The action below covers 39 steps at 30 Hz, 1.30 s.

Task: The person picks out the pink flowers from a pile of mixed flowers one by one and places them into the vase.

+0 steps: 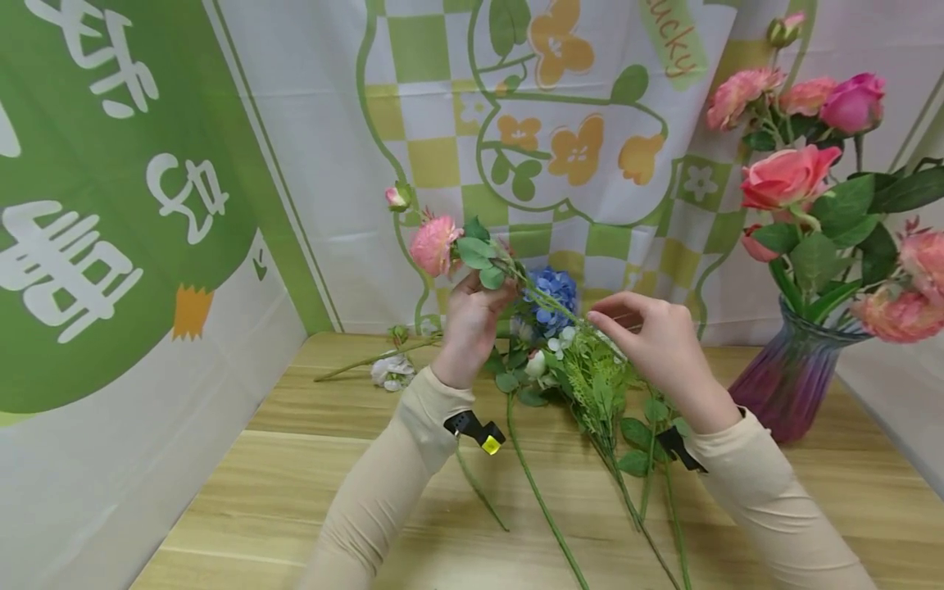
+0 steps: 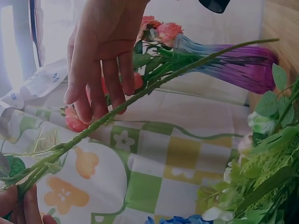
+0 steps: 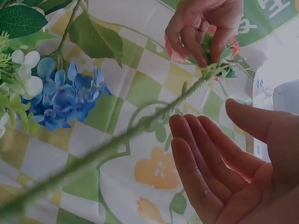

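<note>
My left hand [image 1: 472,328] pinches the green stem [image 2: 140,95] of an artificial pink flower [image 1: 435,246] just below its bloom and leaves. A small pink bud [image 1: 398,197] stands out on the same spray. The stem slants down to the right, above the table. Close beside it is my right hand [image 3: 229,163], palm toward the stem, its fingers extended and slightly bent with nothing held. Whether a fingertip grazes the stem cannot be told. Below both hands lie a blue hydrangea [image 1: 553,299] and feathery green foliage [image 1: 601,377].
A blue-to-purple glass vase [image 1: 792,377] with several pink and coral flowers stands at the right. A white flower [image 1: 392,371] lies on the wooden table [image 1: 295,475] at the left. Loose stems reach toward the front, and a patterned cloth [image 1: 435,49] hangs behind.
</note>
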{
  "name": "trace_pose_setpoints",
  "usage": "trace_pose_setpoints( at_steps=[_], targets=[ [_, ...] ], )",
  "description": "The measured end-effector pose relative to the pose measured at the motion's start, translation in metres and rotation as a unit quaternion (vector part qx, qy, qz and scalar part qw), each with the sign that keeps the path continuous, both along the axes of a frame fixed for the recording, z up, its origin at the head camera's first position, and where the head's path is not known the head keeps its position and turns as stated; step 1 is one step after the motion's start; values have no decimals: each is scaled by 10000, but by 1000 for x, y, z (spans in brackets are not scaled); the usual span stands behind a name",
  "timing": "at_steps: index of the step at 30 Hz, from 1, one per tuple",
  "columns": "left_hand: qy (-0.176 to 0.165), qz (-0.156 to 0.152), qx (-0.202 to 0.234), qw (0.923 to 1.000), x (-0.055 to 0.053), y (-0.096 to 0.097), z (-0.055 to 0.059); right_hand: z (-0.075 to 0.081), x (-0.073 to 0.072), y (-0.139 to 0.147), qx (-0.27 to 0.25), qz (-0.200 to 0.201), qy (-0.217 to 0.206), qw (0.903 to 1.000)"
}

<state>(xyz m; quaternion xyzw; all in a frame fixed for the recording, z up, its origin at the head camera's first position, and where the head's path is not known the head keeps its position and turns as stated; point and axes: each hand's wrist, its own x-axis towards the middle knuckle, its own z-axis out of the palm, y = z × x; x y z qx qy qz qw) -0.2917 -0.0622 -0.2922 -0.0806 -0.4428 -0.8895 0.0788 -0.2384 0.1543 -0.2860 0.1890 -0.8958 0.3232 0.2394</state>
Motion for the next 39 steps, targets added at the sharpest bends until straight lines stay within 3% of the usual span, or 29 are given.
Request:
trace_pose_setpoints(
  at_steps=[5,13,21,31,39],
  targets=[
    [53,13,-36,10000,0,5,-4,-5,-2,-4,125,-8,-119,9999],
    [125,-25,-65,9999,6,12,-8,-9,-2,-7,119,-104,96,9998],
    [-66,73,-62,9999,9,17,-11,-12,-2,-8,177,-179,189,9995],
    [223,97,-130,9996,9,18,-13,-14,-5,-10,250,-214,378,9987],
    [20,79,-169,9998,9,21,-17,-17,-6,-11,327,-285,553,9975]
  ],
)
